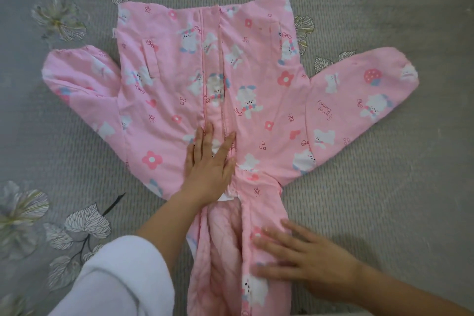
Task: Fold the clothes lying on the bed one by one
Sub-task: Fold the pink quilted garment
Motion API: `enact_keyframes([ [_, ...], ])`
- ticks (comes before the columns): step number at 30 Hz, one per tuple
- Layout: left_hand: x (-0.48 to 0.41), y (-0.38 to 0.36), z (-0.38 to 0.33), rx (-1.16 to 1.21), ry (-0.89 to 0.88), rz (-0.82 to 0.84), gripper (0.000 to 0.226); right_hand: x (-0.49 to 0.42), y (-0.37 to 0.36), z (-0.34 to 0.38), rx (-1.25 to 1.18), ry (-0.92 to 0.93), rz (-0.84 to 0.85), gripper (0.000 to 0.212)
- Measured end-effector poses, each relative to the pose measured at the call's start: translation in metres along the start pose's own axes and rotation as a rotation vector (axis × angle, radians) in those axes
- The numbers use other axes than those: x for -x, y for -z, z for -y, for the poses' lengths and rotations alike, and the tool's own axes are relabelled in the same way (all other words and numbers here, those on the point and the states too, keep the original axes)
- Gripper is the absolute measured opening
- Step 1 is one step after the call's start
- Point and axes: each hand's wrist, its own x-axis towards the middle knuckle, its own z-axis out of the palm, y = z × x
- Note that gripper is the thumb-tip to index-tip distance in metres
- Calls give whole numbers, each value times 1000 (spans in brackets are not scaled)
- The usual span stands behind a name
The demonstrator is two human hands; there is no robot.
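Observation:
A pink padded child's jacket (259,79) with bunny and flower prints lies spread front-up on the bed, hem far from me, both sleeves splayed out to the sides. Its hood (225,246) lies open towards me, showing quilted lining. My left hand (210,164) presses flat on the zip near the collar, fingers apart. My right hand (305,256) lies flat on the right side of the hood, fingers spread. Neither hand grips the cloth.
The bed cover (372,208) is grey with a ribbed weave. Large printed flowers and leaves (77,228) run along its left side. A white sleeve (115,279) covers my left upper arm at the bottom left.

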Motion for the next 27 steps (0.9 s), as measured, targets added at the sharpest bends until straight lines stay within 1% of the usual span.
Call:
enact_keyframes([
  [1,-1,2,1,21,2,19,63,0,-5,5,22,31,6,55],
  [2,-2,5,0,47,11,42,63,-3,-6,7,36,31,27,54],
  [4,-5,15,-4,125,45,130,64,-14,-1,6,31,-2,56,55],
  [6,-7,31,-7,194,62,238,58,-25,8,2,-29,-66,36,55],
  [7,-6,43,-5,220,26,295,51,-31,15,-1,-101,-132,24,56],
  [8,-4,55,0,287,-3,349,45,-37,24,-3,-254,-214,20,59],
  [9,-1,67,5,419,0,395,43,-41,31,-6,-450,-313,-11,59],
  [10,5,79,10,639,45,425,40,-44,41,-10,-672,-435,-25,56],
  [11,11,93,12,921,147,448,38,-49,52,-14,-878,-549,-67,46],
  [12,17,104,14,1193,281,459,37,-55,63,-20,-1031,-633,-183,31],
  [13,22,109,18,1364,396,424,37,-62,75,-28,-1160,-714,-318,19],
  [14,27,110,25,1448,463,348,35,-70,86,-38,-1241,-792,-441,19],
  [15,31,110,32,1474,518,266,32,-80,95,-49,-1270,-867,-538,27],
  [16,33,111,36,1525,521,225,34,-90,103,-62,-1272,-934,-615,35],
  [17,34,113,41,1595,443,234,42,-101,108,-76,-1265,-1000,-672,40],
  [18,35,117,44,1666,379,263,53,-111,111,-90,-1248,-1063,-703,40],
  [20,35,120,45,1808,268,288,67,-129,110,-115,-1181,-1198,-692,37],
  [21,34,119,42,1775,225,233,69,-137,106,-124,-1155,-1263,-655,35],
  [22,32,115,38,1638,216,165,75,-144,102,-128,-1146,-1310,-619,33],
  [23,30,110,32,1437,231,100,89,-149,99,-129,-1147,-1327,-602,32],
  [24,26,107,25,1156,265,25,101,-153,96,-129,-1149,-1317,-617,32],
  [25,22,103,20,911,293,-58,96,-155,95,-128,-1150,-1293,-672,33],
  [26,15,100,19,818,319,-123,72,-156,94,-128,-1140,-1269,-749,35],
  [27,9,101,19,875,345,-149,42,-155,95,-128,-1134,-1250,-833,37],
])
